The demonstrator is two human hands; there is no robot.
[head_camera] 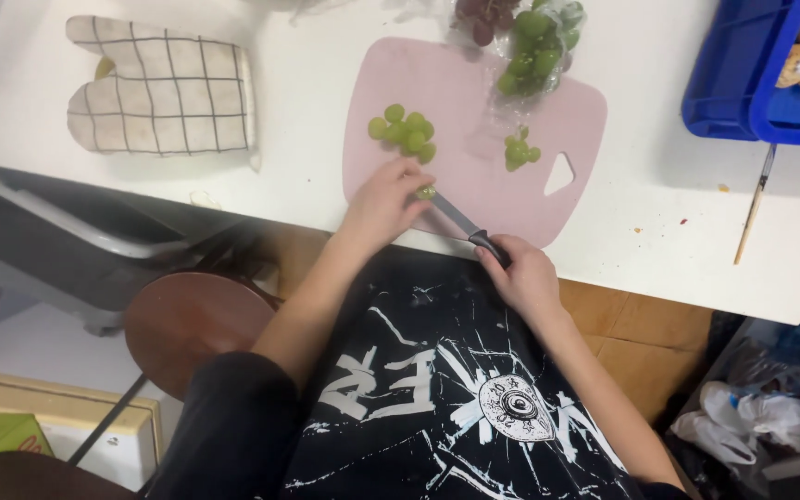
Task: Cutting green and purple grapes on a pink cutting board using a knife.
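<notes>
A pale pink cutting board [474,102] lies on the white table [326,74]. My left hand [383,202] pinches a single green grape [427,192] against the board's near edge. My right hand [522,272] grips the dark handle of a small knife [465,225], whose blade tip rests at that grape. A pile of loose green grapes [403,131] sits on the board just beyond my left hand. A smaller cluster of green grapes [519,153] lies farther right, near the board's handle hole.
A clear bag of green and red grapes [528,42] lies at the board's far edge. A checked oven mitt [159,85] rests at left. A blue crate [761,79] stands at the right, a thin brush [756,202] beside it. A round brown stool [192,319] stands below.
</notes>
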